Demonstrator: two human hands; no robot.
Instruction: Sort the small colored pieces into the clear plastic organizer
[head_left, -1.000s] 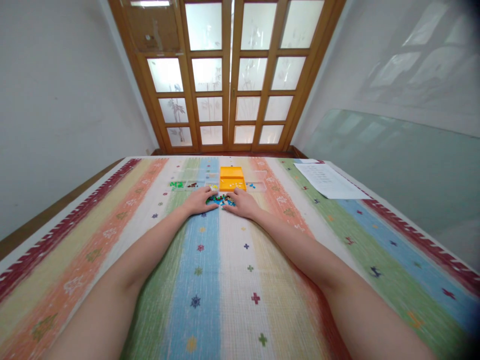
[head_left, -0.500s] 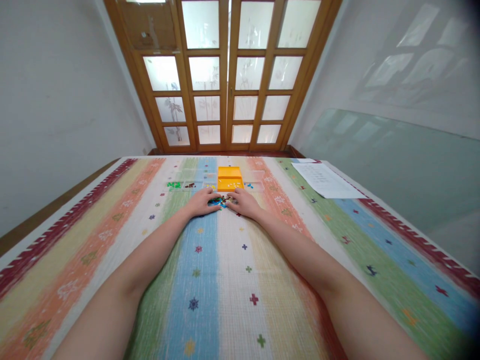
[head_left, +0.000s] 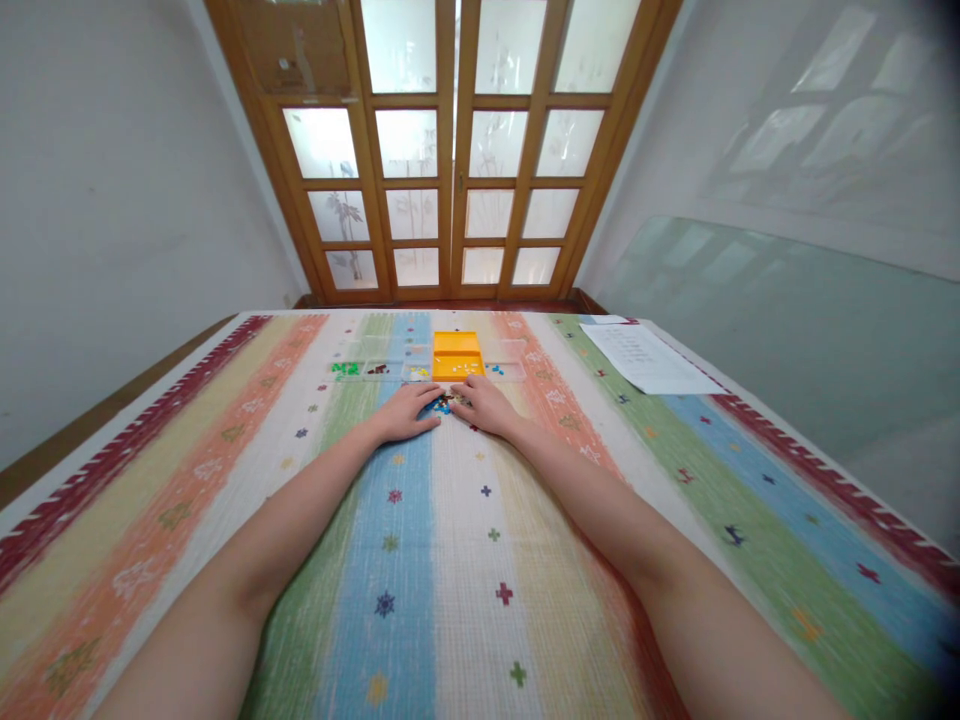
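Observation:
A small heap of mixed coloured pieces (head_left: 444, 405), too small to name, lies on the tablecloth between my hands. My left hand (head_left: 405, 412) rests flat at its left edge, fingers stretched over part of it and thumb apart. My right hand (head_left: 484, 405) lies at the heap's right side, fingers spread and touching its edge. Just beyond stands an open orange box (head_left: 458, 342) with a few pale pieces inside. To its left, clear trays hold green pieces (head_left: 346, 369), dark brown pieces (head_left: 378, 369) and yellow pieces (head_left: 418, 374). Blue pieces (head_left: 495, 369) sit in a clear tray on the right.
A striped tablecloth (head_left: 465, 540) covers the table. Printed white paper (head_left: 645, 358) lies at the far right. Beyond the table stand wooden doors with glass panes (head_left: 415, 138), and a glass sheet (head_left: 780, 310) leans along the right wall.
My left hand has flattened and its fingers have stretched out, where before they curved round the heap. My right hand stays nearly in place. The view has shifted slightly.

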